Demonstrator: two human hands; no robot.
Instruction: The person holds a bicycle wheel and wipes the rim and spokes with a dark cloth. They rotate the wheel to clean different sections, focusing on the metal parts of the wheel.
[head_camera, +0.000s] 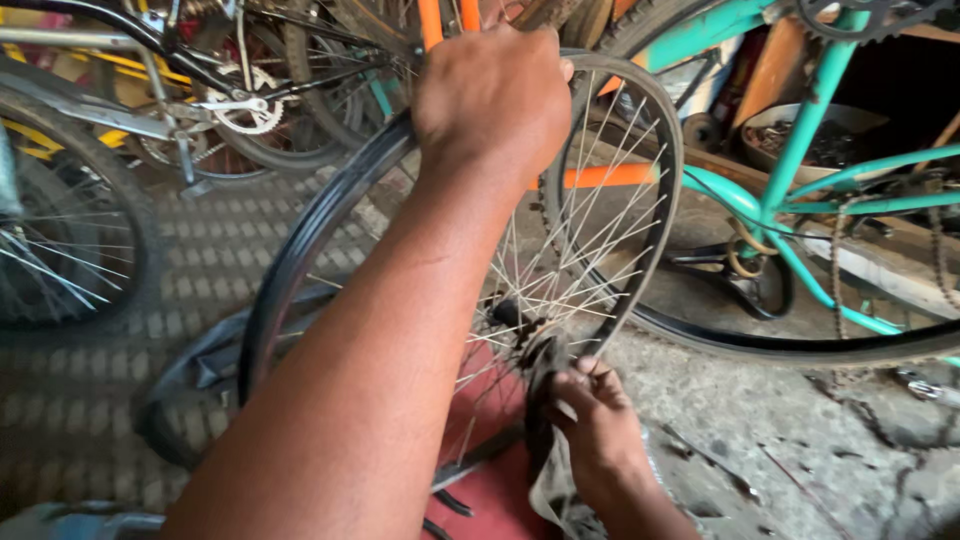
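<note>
A spoked bicycle wheel with a black rim (300, 250) stands upright in front of me. My left hand (490, 95) is closed over the top of the rim, with the forearm stretched across the spokes. My right hand (592, 425) is low down, just below the hub (520, 335), with its fingers pinched on a dirty dark rag (545, 460) that hangs next to the axle. Some spokes are hidden behind my left arm.
A teal bicycle frame (790, 160) with a rusty chain (838, 270) lies at the right, over a black tyre (800, 350). An orange frame tube (605, 176) is behind the wheel. Other bicycles (230, 100) and a wheel (60, 250) crowd the upper left. A limp inner tube (190, 380) lies on the patterned floor.
</note>
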